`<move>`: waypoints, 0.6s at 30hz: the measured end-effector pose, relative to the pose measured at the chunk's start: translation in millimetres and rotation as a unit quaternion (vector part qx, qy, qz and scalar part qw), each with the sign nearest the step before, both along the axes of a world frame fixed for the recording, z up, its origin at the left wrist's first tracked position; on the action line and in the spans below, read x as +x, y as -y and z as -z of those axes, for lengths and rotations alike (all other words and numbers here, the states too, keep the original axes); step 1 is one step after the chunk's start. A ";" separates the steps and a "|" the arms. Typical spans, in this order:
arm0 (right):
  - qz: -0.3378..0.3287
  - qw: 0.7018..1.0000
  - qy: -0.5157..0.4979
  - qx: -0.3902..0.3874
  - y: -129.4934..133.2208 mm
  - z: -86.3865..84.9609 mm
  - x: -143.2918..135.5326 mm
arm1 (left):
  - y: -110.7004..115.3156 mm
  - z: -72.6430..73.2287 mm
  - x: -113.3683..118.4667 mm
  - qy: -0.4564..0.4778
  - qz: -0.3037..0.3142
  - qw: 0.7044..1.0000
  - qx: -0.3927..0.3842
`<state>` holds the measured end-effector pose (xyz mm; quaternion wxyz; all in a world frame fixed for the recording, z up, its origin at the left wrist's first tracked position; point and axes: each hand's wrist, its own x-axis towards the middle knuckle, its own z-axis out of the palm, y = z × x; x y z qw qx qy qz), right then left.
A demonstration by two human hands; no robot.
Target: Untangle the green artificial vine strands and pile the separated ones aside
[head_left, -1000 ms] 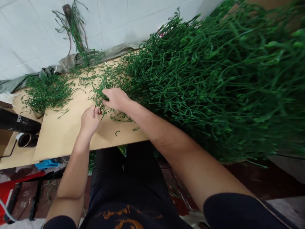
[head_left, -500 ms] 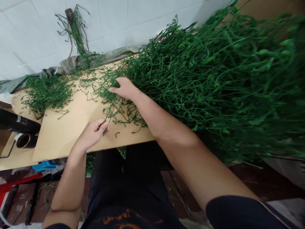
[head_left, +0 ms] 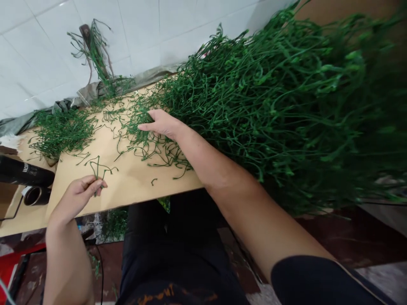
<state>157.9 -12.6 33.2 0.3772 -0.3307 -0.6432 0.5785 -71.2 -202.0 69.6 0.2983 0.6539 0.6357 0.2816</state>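
Note:
My left hand (head_left: 84,190) pinches a few thin green stems (head_left: 98,167) above the front left of the cardboard sheet (head_left: 127,182); their tips fan out past the fingers. My right hand (head_left: 159,123) lies over loose green stems (head_left: 136,120) near the sheet's middle, thumb and fingers apart. Whether it touches or holds any stem cannot be made out. A huge heap of green stems (head_left: 270,97) rises on the right, beside my right forearm. On the left lies a smaller tangled pile (head_left: 63,129).
Against the tiled wall (head_left: 143,25), more stems hang over an upright brown post (head_left: 85,36). A black bottle (head_left: 25,170) and a dark cup (head_left: 36,196) are at the left edge. Grey cloth (head_left: 152,75) runs along the back edge.
My left hand has moved left with stems pinched in it, away from the loose stems. My right hand has shifted slightly left, and the view has moved a little.

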 end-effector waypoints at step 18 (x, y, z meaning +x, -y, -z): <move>0.107 0.975 0.137 0.141 -6.4 -12.6 -1.8 | -85.9 19.9 95.9 -0.169 0.096 0.980 -0.041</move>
